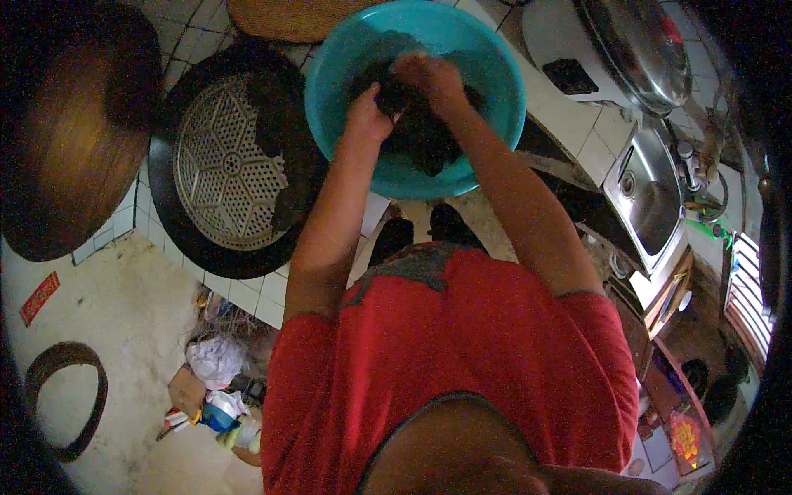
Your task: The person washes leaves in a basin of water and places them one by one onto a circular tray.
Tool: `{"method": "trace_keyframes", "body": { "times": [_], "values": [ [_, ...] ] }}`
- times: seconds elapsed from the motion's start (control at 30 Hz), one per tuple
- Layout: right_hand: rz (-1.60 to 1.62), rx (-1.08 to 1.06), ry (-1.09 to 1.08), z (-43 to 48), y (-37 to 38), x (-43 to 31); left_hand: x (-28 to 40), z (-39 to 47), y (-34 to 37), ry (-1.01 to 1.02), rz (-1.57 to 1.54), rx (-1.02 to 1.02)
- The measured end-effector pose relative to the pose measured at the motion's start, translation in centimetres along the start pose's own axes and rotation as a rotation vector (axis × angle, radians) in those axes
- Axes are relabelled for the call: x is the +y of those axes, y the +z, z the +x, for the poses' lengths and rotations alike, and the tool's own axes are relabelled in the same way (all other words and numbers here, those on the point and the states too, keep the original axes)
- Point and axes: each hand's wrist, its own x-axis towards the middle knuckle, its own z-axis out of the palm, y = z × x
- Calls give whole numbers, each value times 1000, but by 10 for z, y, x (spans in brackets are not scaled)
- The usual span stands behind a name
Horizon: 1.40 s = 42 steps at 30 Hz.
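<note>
A turquoise plastic basin [504, 133] sits in front of me, with a dark, soft-looking mass [427, 145] inside; its material is hard to make out. My left hand [369, 117] grips a part of this mass at the left, thumb raised. Over the upper part of the basin, my right hand [431, 77] is blurred, its curled fingers closed on the same dark stuff. Left of the basin, a round perforated steamer plate [216, 167] rests in a large black wok [185, 253]. More dark material [297, 130] covers the plate's right side.
A large round wooden lid [74, 142] stands at far left. At upper right are a big metal-lidded cooker [643, 55] and a steel sink [649, 198] with a tap [687, 164]. Bags and litter [216, 365] lie on the floor near a dark ring [96, 408].
</note>
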Motion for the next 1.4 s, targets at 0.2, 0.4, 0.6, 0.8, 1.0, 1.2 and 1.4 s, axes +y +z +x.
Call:
{"method": "trace_keyframes", "body": {
  "times": [0.2,0.4,0.6,0.8,1.0,1.2,1.4],
  "values": [
    [-532,-211,-736,-56,37,-75,-12,10,-21,-12,-416,-396],
    [-867,-229,-175,-11,-5,-62,7,-25,15,-62,-178,-43],
    [-867,20,-586,-12,8,-44,25,1,15,1,640,153],
    [-1189,-252,-335,-38,18,-70,7,22,-1,339,1838,311],
    [-1097,-251,-378,-24,12,-48,16,33,-15,474,1791,311],
    [-397,-339,-114,-38,-17,-77,38,-53,44,625,2015,199],
    [-523,-279,-160,-53,-19,-95,51,-93,30,997,1535,267]
  ]
}}
